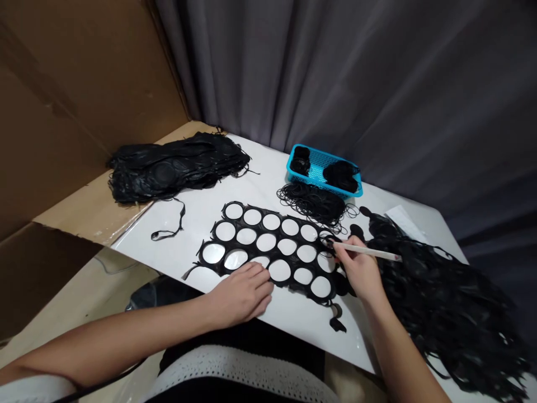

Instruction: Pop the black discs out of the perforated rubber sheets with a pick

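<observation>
A black perforated rubber sheet with rows of large round holes lies flat on the white table. My left hand rests on its front edge, fingers close together and laid over the sheet. At the right end of the sheet, my right hand grips a slim white pen-like tool. The tool's tip is at a hole in the back right corner, where thin black strands show; whether it touches them I cannot tell. A small black scrap lies by the front right corner.
A blue basket holds black rings, with a pile of thin black rings before it. Stacked black sheets lie back left, and a large heap of black scrap covers the right side. Cardboard and a grey curtain enclose the table.
</observation>
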A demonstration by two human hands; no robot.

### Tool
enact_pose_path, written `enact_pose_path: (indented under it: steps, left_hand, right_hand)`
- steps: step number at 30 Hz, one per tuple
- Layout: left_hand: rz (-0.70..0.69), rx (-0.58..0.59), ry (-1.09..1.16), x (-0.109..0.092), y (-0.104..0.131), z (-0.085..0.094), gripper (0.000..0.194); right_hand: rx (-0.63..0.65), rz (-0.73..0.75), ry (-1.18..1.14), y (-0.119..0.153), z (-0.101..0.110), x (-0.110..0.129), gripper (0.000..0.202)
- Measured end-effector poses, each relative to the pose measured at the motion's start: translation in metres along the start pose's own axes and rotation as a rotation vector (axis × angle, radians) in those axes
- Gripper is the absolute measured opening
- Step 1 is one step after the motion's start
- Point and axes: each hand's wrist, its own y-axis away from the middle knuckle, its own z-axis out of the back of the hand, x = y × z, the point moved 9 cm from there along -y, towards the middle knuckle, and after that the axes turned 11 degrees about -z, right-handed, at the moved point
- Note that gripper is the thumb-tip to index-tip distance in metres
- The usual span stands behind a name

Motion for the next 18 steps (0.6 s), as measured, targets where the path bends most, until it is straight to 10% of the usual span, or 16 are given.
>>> enact_pose_path:
  steps: [8,18]
  left_hand:
    - [-0.063,0.036,0.071,-0.017,-0.027,-0.029,0.042]
    - [-0.087,0.004,0.023,-0.019,-0.020,-0.031,0.038]
  right_hand:
    - [0.507,-0.175,-0.295,0.055,-0.057,-0.003,0.031]
    - [0.467,0.167,0.048,0.084,-0.067,0.015,0.019]
